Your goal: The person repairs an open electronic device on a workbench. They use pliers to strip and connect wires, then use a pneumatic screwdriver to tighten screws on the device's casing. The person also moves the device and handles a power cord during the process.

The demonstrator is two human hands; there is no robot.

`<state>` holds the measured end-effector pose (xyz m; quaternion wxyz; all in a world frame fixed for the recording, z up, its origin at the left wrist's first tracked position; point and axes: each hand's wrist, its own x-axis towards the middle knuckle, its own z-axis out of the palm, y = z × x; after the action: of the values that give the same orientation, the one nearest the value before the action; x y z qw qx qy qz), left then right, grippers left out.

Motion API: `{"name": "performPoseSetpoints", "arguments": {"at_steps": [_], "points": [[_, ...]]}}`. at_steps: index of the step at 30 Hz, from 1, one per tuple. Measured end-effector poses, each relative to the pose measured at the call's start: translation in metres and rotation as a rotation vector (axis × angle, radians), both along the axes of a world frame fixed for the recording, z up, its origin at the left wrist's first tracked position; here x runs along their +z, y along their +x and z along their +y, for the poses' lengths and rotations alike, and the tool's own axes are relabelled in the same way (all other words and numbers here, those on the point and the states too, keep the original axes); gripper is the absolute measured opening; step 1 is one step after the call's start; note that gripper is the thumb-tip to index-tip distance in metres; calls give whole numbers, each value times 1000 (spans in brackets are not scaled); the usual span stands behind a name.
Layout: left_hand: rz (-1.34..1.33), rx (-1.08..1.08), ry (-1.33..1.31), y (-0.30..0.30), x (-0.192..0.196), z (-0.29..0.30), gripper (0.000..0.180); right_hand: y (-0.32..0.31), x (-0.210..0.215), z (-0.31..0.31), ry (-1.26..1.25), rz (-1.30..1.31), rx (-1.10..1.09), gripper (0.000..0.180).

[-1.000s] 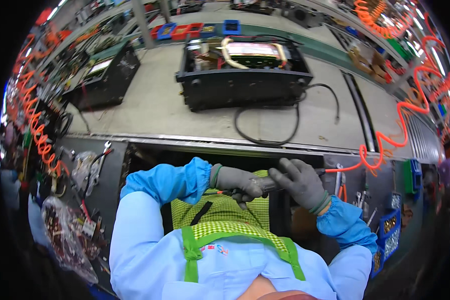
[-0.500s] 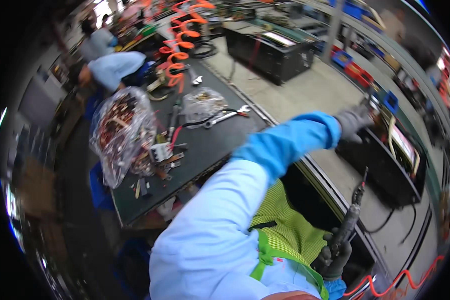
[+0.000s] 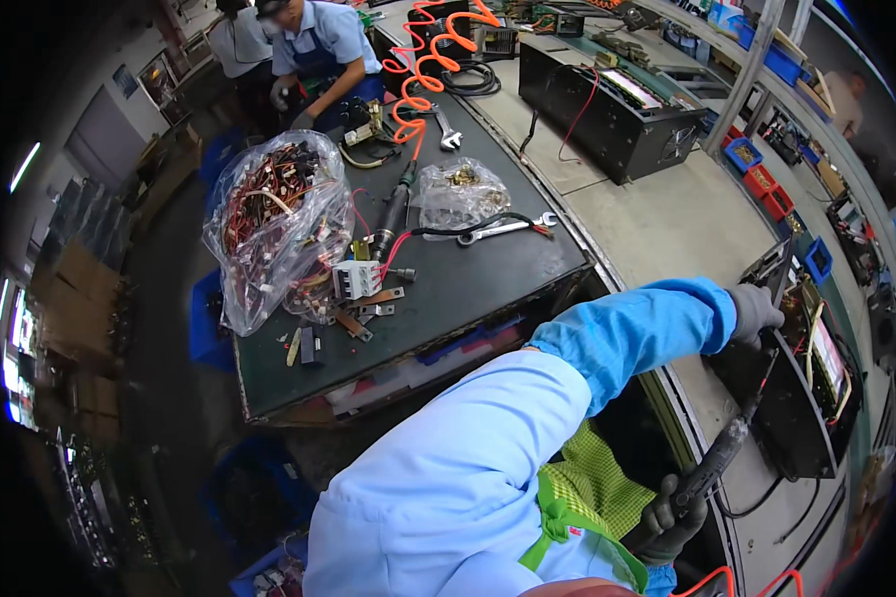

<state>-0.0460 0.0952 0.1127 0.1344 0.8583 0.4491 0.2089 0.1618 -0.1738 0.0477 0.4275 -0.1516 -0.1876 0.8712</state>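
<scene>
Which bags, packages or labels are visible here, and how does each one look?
Large clear plastic bag: left on the dark table, bulging, full of red and brown wires.
Small clear plastic bag: table middle, crumpled, holding small metal parts.
Blue bins: right of the belt, rectangular.

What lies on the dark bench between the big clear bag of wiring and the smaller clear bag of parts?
In the head view, a black pneumatic screwdriver lies between the large bag and the small bag, with its orange coiled hose running off.
</scene>
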Motion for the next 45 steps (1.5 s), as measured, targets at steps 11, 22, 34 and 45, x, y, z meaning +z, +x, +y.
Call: {"name": "performPoseSetpoints", "arguments": {"at_steps": [11,22,34,45], "points": [[-248,-44,50,-11,-25,12,72,-43,3,4,-38,-300,-118,47],[-98,85,40,6,-17,4,65,-54,-9,16,-40,-358,-178,43],[-85,104,110,4,-21,6,58,-54,-15,35,141,-718,-232,34],[-63,89,141,0,-27,12,59,-66,23,25,-213,301,-15,53]]}}
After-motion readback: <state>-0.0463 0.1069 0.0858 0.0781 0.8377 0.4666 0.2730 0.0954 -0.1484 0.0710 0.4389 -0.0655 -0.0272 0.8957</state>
